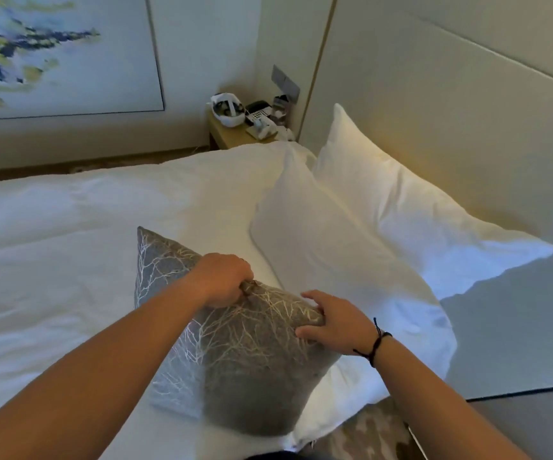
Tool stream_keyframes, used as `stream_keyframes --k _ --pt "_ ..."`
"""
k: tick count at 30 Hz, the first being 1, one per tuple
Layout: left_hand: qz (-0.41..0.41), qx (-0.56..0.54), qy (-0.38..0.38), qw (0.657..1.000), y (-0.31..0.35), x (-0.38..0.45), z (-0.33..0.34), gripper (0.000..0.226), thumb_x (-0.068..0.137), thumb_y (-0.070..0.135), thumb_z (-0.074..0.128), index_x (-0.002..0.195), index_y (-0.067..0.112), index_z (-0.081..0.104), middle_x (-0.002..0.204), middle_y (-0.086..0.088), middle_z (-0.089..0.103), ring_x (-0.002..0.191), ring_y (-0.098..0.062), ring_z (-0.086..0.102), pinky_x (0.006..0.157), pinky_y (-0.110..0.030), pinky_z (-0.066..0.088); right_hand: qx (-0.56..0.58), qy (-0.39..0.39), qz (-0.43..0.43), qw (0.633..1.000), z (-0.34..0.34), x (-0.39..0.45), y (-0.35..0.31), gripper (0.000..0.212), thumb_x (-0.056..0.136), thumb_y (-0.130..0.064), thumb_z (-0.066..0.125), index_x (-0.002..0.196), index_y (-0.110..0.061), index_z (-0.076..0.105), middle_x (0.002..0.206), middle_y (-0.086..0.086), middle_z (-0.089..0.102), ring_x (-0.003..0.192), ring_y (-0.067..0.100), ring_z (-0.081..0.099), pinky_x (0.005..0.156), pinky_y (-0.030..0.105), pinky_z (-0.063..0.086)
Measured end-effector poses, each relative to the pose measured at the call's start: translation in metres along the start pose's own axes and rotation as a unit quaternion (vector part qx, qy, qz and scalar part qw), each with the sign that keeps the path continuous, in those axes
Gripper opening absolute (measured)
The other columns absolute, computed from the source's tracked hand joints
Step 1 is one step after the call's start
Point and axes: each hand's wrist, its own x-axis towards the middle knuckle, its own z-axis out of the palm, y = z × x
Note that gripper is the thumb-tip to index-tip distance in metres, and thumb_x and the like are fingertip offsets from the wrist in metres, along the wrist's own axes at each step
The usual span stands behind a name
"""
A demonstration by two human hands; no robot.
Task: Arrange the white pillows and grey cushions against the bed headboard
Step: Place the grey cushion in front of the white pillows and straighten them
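A grey cushion point(235, 360) with a pale branch pattern stands on edge on the white bed, leaning toward a white pillow point(328, 257). My left hand point(223, 280) grips the cushion's top edge in a fist. My right hand point(333, 322) lies on the cushion's upper right corner, thumb and fingers pinching it. A second white pillow point(411, 207) leans behind the first against the padded headboard point(467, 111). The first pillow's lower part is hidden behind the cushion.
White bedding point(69, 260) covers the bed to the left. A wooden nightstand point(232, 134) with a phone and small items stands in the far corner. A painting point(53, 51) hangs on the far wall. Patterned carpet point(368, 433) shows at the bottom right.
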Motion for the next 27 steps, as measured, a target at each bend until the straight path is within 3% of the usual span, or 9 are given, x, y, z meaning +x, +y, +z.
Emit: stream_keyframes --k 3,7,9,12,15,18,21,24,27 --pt "0.0 0.007 0.008 1.0 -0.003 0.008 -0.019 0.009 0.088 0.026 0.054 0.08 0.026 0.058 0.085 0.009 0.056 0.082 -0.019 0.056 0.068 -0.035 0.049 -0.015 0.031 -0.039 0.999 -0.009 0.0 0.0 0.035 0.088 -0.05 0.062 0.121 -0.039 0.06 0.103 -0.012 0.071 0.095 0.014 0.064 0.082 0.032 0.051" --pt "0.012 0.01 0.077 0.997 0.001 0.029 -0.065 0.02 0.095 0.037 0.052 0.085 0.027 0.066 0.083 0.012 0.054 0.081 -0.017 0.057 0.071 -0.036 0.051 0.031 0.084 -0.07 0.993 -0.046 -0.005 0.009 0.018 0.095 -0.039 0.057 0.109 -0.036 0.068 0.078 -0.014 0.073 0.074 0.002 0.064 0.073 0.026 0.052" --pt "0.029 0.011 0.122 0.992 0.006 0.047 -0.09 0.025 0.097 0.04 0.05 0.09 0.028 0.071 0.084 0.014 0.057 0.081 -0.016 0.058 0.078 -0.036 0.05 0.044 0.124 -0.084 0.988 -0.064 -0.004 0.017 0.019 0.098 -0.034 0.053 0.098 -0.026 0.071 0.07 -0.015 0.071 0.067 0.003 0.063 0.065 0.027 0.051" --pt "0.029 0.029 0.172 0.984 0.014 0.087 -0.119 0.028 0.099 0.04 0.046 0.099 0.032 0.073 0.095 0.015 0.067 0.088 -0.014 0.059 0.106 -0.042 0.037 0.024 0.21 -0.089 0.973 -0.085 0.012 0.034 0.025 0.099 -0.032 0.049 0.087 -0.021 0.067 0.068 -0.007 0.067 0.062 0.011 0.058 0.061 0.033 0.049" --pt "-0.038 -0.057 0.186 0.98 0.03 0.131 -0.121 0.029 0.102 0.036 0.042 0.104 0.035 0.071 0.107 0.015 0.067 0.101 -0.013 0.059 0.111 -0.046 0.033 0.024 0.259 -0.046 0.964 -0.091 0.044 0.058 0.027 0.099 -0.032 0.046 0.081 -0.022 0.063 0.069 -0.004 0.065 0.064 0.016 0.056 0.062 0.037 0.051" --pt "-0.116 -0.186 0.138 0.966 0.054 0.169 -0.083 0.028 0.1 0.041 0.049 0.126 0.035 0.057 0.136 0.007 0.056 0.123 -0.02 0.054 0.103 -0.042 0.044 0.054 0.229 0.041 0.971 -0.086 0.08 0.093 0.023 0.099 -0.031 0.046 0.106 -0.03 0.067 0.092 -0.007 0.072 0.082 0.019 0.062 0.072 0.033 0.052" --pt "-0.168 -0.298 0.034 0.939 0.081 0.194 -0.024 0.064 0.093 0.057 0.054 0.148 0.04 0.027 0.163 0.0 0.022 0.144 -0.025 0.033 0.114 -0.05 0.035 0.081 0.185 0.065 0.977 -0.08 0.104 0.134 0.043 0.097 -0.038 0.048 0.14 -0.035 0.044 0.117 -0.006 0.068 0.102 0.02 0.062 0.081 0.032 0.051" --pt "-0.212 -0.384 0.021 0.899 0.107 0.21 0.017 0.077 0.083 0.075 0.048 0.147 0.05 0.013 0.166 -0.003 0.008 0.148 -0.03 0.025 0.117 -0.051 0.029 0.078 0.155 0.043 0.984 -0.075 0.114 0.167 0.047 0.093 -0.047 0.05 0.139 -0.042 0.041 0.114 -0.009 0.069 0.1 0.017 0.063 0.078 0.031 0.053" --pt "-0.267 -0.415 0.061 0.868 0.126 0.227 0.027 0.085 0.069 0.09 0.039 0.142 0.059 0.01 0.166 -0.003 0.003 0.147 -0.033 0.025 0.116 -0.051 0.028 0.111 0.137 0.036 0.984 -0.068 0.119 0.193 0.05 0.093 -0.051 0.05 0.141 -0.044 0.039 0.125 -0.011 0.065 0.109 0.015 0.061 0.087 0.032 0.053"
